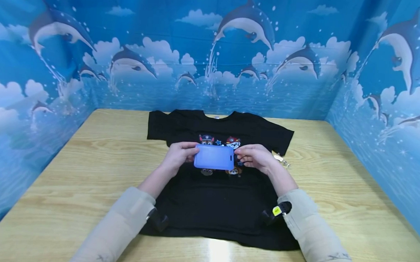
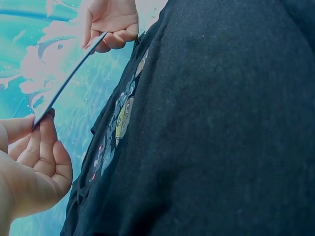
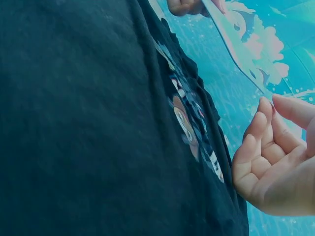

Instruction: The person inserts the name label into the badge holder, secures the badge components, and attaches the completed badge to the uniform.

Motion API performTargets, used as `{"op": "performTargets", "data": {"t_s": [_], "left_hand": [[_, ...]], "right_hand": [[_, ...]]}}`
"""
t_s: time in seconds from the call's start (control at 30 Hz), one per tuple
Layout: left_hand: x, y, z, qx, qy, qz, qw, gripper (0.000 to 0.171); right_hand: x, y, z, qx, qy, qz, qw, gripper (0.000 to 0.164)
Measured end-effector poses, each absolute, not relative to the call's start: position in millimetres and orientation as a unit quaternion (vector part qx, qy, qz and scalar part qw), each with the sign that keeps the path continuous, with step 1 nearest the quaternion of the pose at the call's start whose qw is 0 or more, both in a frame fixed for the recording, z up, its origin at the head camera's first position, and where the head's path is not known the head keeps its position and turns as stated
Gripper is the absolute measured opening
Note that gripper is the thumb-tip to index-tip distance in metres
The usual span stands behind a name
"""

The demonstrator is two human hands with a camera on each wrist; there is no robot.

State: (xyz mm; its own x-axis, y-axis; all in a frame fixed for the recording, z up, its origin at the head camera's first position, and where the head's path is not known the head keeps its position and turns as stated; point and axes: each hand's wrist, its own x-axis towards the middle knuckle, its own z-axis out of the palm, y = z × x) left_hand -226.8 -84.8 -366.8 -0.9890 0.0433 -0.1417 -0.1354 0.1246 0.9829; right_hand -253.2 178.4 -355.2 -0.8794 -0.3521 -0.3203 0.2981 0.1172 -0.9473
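Note:
A flat blue card holder (image 1: pixel 213 157) with rounded corners and a small dark slot near its right end is held level above a black T-shirt (image 1: pixel 220 206). My left hand (image 1: pixel 180 155) pinches its left end between thumb and fingers. At the slotted end, the thumb and fingertips of my right hand (image 1: pixel 256 157) pinch the edge. Both wrist views show the holder (image 2: pixel 71 76) nearly edge-on, as a thin strip stretched between the hands. The shirt lies spread out with its neck away from me, and the holder covers part of its cartoon print (image 1: pixel 206 139).
A small shiny metal piece (image 1: pixel 281 159) lies on the wooden table (image 1: pixel 97 172) by the shirt's right sleeve. Blue dolphin-patterned curtains (image 1: pixel 212 87) enclose the table at the back and both sides. Dark wrist devices (image 1: pixel 159 220) sit at the cuffs.

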Motion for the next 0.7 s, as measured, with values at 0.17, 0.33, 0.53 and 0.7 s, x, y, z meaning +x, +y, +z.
{"op": "performTargets", "data": {"t_s": [0.17, 0.33, 0.53, 0.7], "left_hand": [[-227, -86, -368, -0.036, 0.745, 0.662, 0.071, 0.032], [-227, -87, -368, -0.039, 0.745, 0.662, 0.074, 0.033], [-227, -88, -368, -0.038, 0.745, 0.661, 0.081, 0.032], [-225, -89, -367, -0.039, 0.741, 0.666, 0.078, 0.031]], "right_hand": [[-256, 193, -353, -0.019, 0.709, -0.666, 0.231, 0.021], [-258, 209, -349, -0.014, 0.717, -0.664, 0.213, 0.013], [-260, 229, -345, -0.003, 0.733, -0.654, 0.189, 0.019], [-261, 244, -340, 0.002, 0.73, -0.659, 0.179, 0.025]]}}
